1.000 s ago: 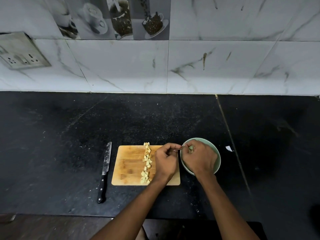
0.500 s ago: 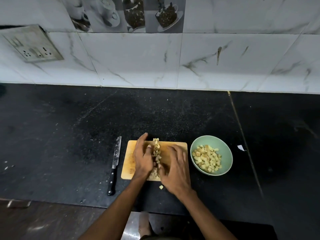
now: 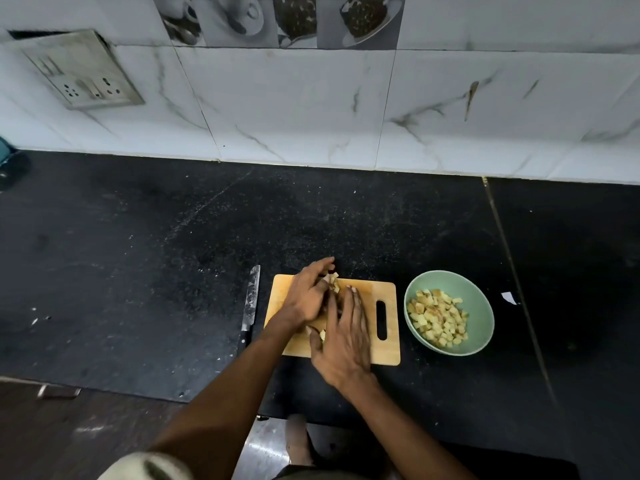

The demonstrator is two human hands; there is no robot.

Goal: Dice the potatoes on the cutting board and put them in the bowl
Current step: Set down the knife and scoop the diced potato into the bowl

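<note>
Potato cubes (image 3: pixel 334 281) are split between two places in the head view, the only view given: a small remnant on the wooden cutting board (image 3: pixel 388 292) at lower centre of the frame, and a much larger heap already in the green bowl (image 3: pixel 481 306) just to the right of the board. A second ago both hands were over the bowl, dropping a load; half a second ago they were back on the board with a loose row of cubes between them, and now they have drawn closer, so the row is almost hidden. The left hand (image 3: pixel 306 296) lies on the left of the pile with fingers reaching to the board's far edge, and a few cubes peek out at its fingertips. The right hand (image 3: pixel 346 334) is flat on the board with fingers straight and together, facing the left, and one cube shows near its thumb at the near edge. Neither hand pinches anything; they look cupped around the pile, pressing it inward. I judge this to be the gathering of the last batch, so the dicing seems finished and one more lift to the bowl should nearly complete the task. A cube that lay off the board's near edge half a second ago is not visible now. The knife (image 3: pixel 251 299) lies untouched on the black counter (image 3: pixel 138 271) just left of the board.
</note>
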